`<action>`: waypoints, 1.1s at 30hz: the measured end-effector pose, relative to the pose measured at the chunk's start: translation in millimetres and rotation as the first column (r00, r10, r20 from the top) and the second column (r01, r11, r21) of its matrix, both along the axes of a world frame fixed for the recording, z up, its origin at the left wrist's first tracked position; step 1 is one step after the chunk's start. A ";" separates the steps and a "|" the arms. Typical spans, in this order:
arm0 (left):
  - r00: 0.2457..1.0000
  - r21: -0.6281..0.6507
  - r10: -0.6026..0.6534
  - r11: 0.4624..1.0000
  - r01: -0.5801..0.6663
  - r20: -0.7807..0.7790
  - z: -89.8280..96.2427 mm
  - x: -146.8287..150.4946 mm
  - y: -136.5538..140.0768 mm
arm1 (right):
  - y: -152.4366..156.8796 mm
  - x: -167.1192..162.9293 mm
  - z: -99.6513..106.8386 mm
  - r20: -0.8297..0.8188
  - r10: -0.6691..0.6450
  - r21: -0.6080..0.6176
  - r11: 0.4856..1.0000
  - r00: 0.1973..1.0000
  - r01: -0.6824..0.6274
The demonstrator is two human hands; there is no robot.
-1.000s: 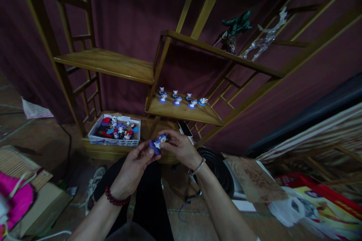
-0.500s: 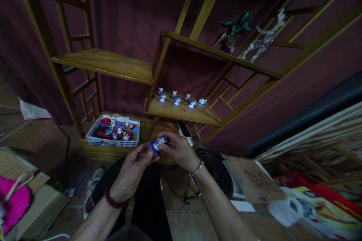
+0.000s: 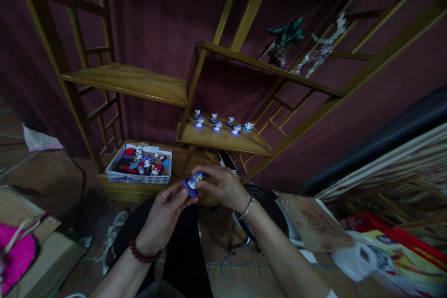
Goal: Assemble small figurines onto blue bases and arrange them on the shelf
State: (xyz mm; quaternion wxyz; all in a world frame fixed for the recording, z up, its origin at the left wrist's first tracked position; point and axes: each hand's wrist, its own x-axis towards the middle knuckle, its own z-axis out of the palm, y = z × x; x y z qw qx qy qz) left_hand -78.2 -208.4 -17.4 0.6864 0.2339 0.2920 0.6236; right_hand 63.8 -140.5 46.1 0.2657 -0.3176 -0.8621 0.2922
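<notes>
Between my two hands is a small purple-and-white figurine [image 3: 193,181] on a round purple base, tilted. My left hand [image 3: 170,205] pinches it by the base. The fingers of my right hand [image 3: 221,186] close round its upper part. Beyond my hands, several similar figurines [image 3: 217,126] stand in two rows on a wooden shelf [image 3: 226,142]. To the left, a shallow cardboard box [image 3: 139,178] holds a jumble of figurines and red and blue round bases.
A phone-like dark object [image 3: 227,161] lies on the lower ledge behind my right hand. Higher up stand a green-and-brown statue [image 3: 284,42] and a clear deer figure [image 3: 319,53]. A black round stool [image 3: 268,212] and a plastic bag [image 3: 356,256] are on the right.
The figurine has turned slightly in my fingers, and my right hand has shifted a little over its top. Both hands keep their hold.
</notes>
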 end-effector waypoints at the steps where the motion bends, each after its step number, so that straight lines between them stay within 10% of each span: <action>1: 1.000 0.007 -0.011 1.000 0.011 0.005 0.1 -0.4 -0.2 | 0.1 0.0 2.7 0.018 0.024 0.028 0.999 1.000 -0.024; 12: 0.994 -0.001 -0.088 0.996 0.088 0.062 -3.7 -0.3 -4.6 | 3.6 1.4 10.9 0.171 0.216 0.146 0.959 0.961 -0.241; 33: 0.962 -0.133 0.015 0.991 0.022 0.272 -4.7 -8.3 -3.2 | 12.2 -16.1 -11.1 0.438 0.195 0.348 0.863 0.878 -0.365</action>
